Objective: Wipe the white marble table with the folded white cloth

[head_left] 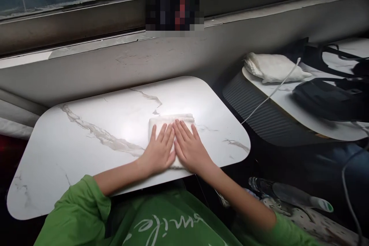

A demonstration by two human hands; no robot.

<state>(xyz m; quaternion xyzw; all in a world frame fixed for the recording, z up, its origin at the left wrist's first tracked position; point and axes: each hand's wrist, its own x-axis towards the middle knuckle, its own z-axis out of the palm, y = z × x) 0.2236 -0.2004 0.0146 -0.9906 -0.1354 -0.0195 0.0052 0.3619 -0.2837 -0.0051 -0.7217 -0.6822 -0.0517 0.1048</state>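
Observation:
A folded white cloth [172, 118] lies flat near the front edge of a white marbled table [95, 115], right of its middle. On the cloth's left half rests my left hand [160, 150], palm down with fingers stretched out. My right hand [190, 148] lies flat on the right half in the same way. The two hands touch or nearly touch at the index fingers. Their palms cover the middle of the cloth, and its far edge shows beyond the fingertips.
Behind the table runs a wall with a window ledge [95, 46]. At right, a second table [291, 102] bears a white cloth bundle [273, 67], a black bag [325, 98] and a white cable [271, 94]. A clear bottle [291, 192] lies low at the right.

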